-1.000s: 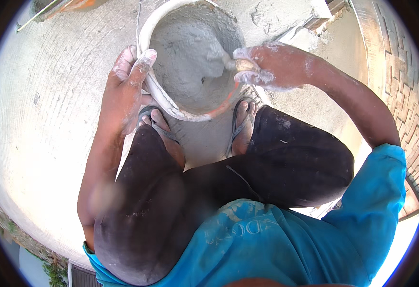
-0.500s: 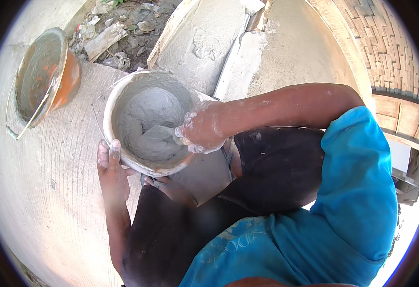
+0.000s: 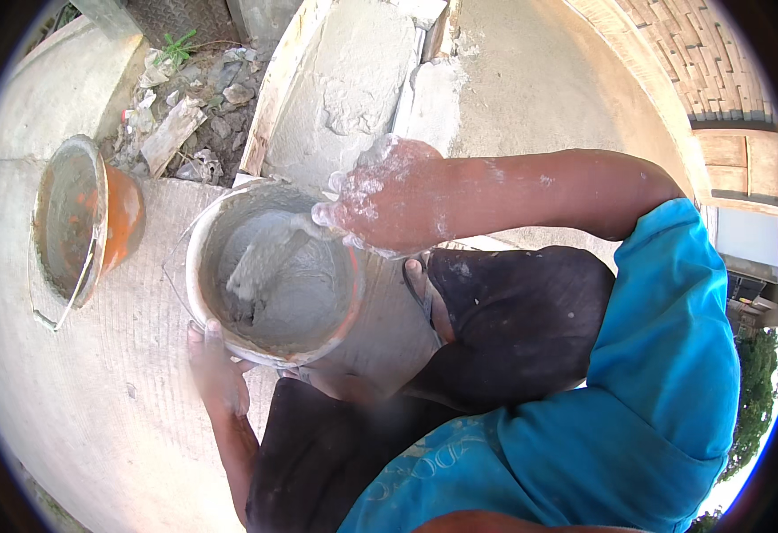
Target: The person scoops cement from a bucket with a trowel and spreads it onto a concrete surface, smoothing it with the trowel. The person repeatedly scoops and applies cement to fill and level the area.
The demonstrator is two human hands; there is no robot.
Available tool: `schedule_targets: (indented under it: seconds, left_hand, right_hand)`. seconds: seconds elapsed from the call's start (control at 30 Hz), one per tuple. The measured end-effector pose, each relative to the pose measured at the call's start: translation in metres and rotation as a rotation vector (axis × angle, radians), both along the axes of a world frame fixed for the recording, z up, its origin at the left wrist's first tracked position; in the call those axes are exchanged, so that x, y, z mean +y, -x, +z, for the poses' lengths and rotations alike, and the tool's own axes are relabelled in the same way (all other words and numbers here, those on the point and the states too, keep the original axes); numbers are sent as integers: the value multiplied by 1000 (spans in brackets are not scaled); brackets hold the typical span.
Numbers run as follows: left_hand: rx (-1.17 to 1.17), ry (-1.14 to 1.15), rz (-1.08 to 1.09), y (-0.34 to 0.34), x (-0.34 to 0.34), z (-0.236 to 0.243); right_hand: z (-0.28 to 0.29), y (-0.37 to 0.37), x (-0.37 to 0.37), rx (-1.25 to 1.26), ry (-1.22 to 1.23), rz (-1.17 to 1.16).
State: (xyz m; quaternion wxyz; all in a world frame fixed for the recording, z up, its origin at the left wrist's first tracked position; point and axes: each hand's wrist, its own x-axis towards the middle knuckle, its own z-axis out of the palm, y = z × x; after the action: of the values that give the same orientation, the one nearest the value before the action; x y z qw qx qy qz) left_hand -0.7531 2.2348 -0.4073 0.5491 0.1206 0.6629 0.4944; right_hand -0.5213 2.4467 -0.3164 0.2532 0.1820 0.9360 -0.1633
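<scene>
Paste [image 3: 304,275], grey and thick like mortar, sits inside the round, pale-rimmed orange bucket [image 3: 195,289] left of the frame's middle, and my stroke through it has swung round. Half a second ago my right hand [image 3: 389,200] was at the bucket's right side with the blade close by; now it is at the upper right of the rim, fingers wrapped round the handle of the paste-coated, flat-bladed trowel [image 3: 260,266], whose blade reaches across toward the bucket's left wall. I judge that this works the left side into the mixing, since the surface there looks lumpy. My left hand [image 3: 220,364] is at the lower left rim, as before; it is blurred, so I can't tell how far its fingers close.
</scene>
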Motion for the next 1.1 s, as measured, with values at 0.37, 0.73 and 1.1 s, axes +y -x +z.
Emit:
schedule_targets:
  seconds: [0.37,0.73,1.1]
  left_hand:
    - [32,-29,5,-21,14,12]
    - [47,-32,48,-12,5,10]
    - [92,-67,-10,-6,4,9]
  right_hand:
    - [-99,13,-5,-201,498,21]
    - [-53,0,-12,232,3,125]
    - [-28,-14,0,204,54,-40]
